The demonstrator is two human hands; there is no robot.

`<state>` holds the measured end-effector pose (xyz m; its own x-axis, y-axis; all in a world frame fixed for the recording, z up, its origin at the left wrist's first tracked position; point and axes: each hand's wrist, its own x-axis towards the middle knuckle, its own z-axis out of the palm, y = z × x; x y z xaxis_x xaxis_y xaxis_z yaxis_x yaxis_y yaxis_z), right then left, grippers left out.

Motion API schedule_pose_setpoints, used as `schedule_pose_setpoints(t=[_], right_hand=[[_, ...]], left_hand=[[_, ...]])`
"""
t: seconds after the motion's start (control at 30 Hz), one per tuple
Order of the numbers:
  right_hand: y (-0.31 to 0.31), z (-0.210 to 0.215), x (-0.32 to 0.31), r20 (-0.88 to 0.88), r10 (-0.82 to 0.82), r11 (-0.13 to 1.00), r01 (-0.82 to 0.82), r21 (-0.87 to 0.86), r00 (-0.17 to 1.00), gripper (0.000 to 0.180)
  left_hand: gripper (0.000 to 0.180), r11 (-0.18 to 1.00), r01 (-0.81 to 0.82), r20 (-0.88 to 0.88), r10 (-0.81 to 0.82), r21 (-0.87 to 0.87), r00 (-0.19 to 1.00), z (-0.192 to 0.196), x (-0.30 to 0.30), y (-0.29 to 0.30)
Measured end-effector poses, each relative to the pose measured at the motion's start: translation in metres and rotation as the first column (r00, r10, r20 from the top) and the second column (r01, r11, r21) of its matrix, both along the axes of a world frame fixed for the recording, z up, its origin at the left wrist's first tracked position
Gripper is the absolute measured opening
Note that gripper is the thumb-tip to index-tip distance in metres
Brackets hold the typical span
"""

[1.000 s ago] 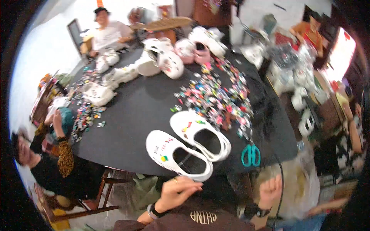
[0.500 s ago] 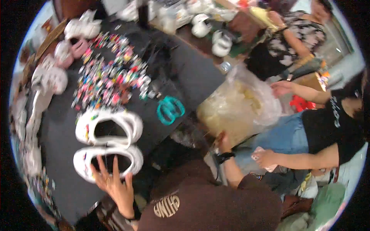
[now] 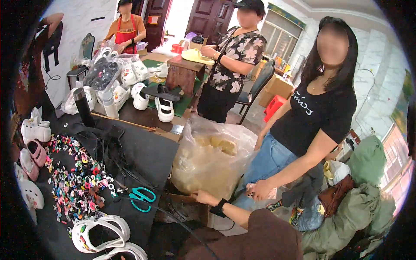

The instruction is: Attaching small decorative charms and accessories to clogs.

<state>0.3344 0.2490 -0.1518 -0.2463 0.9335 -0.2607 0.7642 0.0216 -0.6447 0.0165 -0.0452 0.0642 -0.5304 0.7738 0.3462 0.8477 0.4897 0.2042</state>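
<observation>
My right hand (image 3: pixel 204 197), with a black band at the wrist, reaches left below a big clear plastic bag (image 3: pixel 206 167) of yellowish contents. Its fingers look stretched out near the edge of a brown box (image 3: pixel 184 207), and nothing shows in them. My left hand is out of view. Toward the lower left, a white clog (image 3: pixel 83 242) with colourful charms lies on the black table (image 3: pixel 143 149); a second white clog (image 3: pixel 130 250) beside it is partly cut off. Teal-handled scissors (image 3: pixel 138 196) lie between the clogs and the bag.
Many small colourful charms (image 3: pixel 82 184) cover the table's left. A dark bottle (image 3: pixel 82 106) stands behind. One person (image 3: pixel 325 86) beside the bag holds a pink phone (image 3: pixel 264 190); another (image 3: pixel 238 47) handles a yellow shoe (image 3: pixel 197 56). Green sacks (image 3: pixel 346 212) lie at right.
My view has lifted and swung right, bringing the room into sight. My left hand, earlier spread over the nearer white clog, has gone from view. My right hand remains beside the bag.
</observation>
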Motion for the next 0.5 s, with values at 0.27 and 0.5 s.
schedule_pose_setpoints(t=[0.27, 0.5], right_hand=[[-0.04, 0.224, -0.096, -0.524, 0.709, 0.451, -0.875, -0.178, 0.472, 0.031], [-0.058, 0.201, -0.208, -0.345, 0.842, 0.538, -0.585, 0.607, 0.415, 0.05]], left_hand=[[0.089, 0.899, 0.072, 0.016, -0.087, 0.432, 0.996, -0.018, -0.007, -0.016], [0.12, 0.703, -0.549, 0.492, 0.316, 0.452, 0.811, -0.048, -0.002, -0.021]])
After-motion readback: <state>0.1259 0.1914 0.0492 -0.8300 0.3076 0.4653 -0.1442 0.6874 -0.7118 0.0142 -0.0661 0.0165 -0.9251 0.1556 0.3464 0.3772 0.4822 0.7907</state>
